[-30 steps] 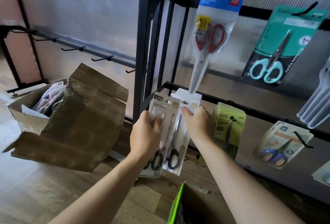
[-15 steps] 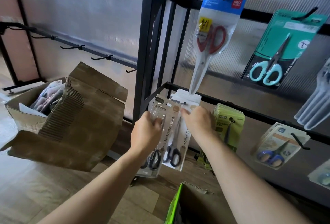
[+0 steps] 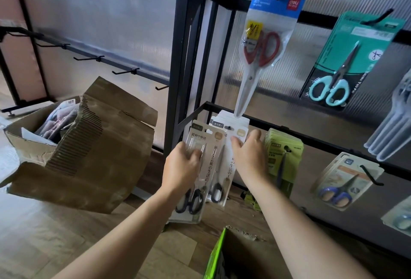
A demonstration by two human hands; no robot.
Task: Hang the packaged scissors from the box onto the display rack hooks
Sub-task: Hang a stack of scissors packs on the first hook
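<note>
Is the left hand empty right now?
No, the left hand grips a pack of black-handled scissors, fingers curled round its front.

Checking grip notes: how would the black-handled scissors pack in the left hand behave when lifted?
The beige carded pack of black-handled scissors is probably stiff: it stands flat above the left hand. Its glossy blister may be slippery.

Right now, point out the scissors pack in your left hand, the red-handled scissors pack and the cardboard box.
Left-hand scissors pack (image 3: 190, 203): head view, on its black handles.
Red-handled scissors pack (image 3: 260, 60): head view, where the red handles meet.
Cardboard box (image 3: 106, 158): head view, its brown near side.
</note>
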